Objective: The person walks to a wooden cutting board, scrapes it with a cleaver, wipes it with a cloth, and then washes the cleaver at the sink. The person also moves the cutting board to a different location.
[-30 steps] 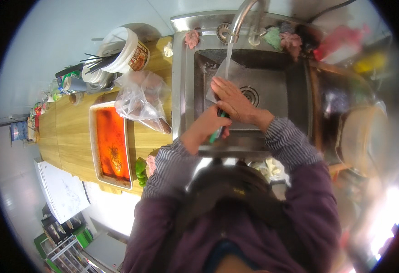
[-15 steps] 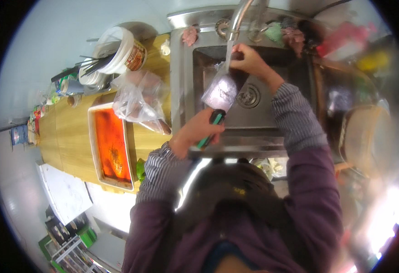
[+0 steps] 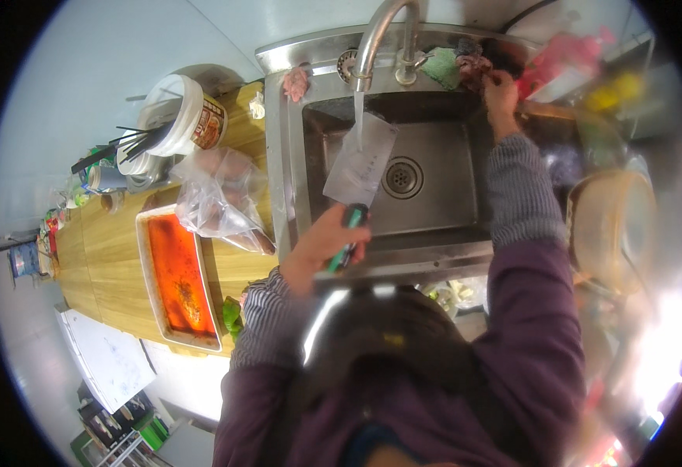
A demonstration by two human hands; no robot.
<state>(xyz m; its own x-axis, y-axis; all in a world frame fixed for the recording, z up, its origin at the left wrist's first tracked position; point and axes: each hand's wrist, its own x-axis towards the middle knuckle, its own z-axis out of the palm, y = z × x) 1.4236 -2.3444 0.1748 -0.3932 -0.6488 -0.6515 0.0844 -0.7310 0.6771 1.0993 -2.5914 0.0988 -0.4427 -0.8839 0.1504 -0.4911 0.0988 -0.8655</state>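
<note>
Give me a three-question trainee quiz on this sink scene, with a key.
1. True or false: water from the tap falls onto the blade of the cleaver held over the sink.
2. What is the right hand reaching toward?
A. The sponges and cloths at the sink's back right corner
B. The tray of red sauce
C. The clear plastic bag
3. Fill in: the left hand grips the cleaver by its green and black ______.

Key: 1 true; 2 A; 3 handle.

Glare lower-right (fisheye-warped, blurry edges)
</note>
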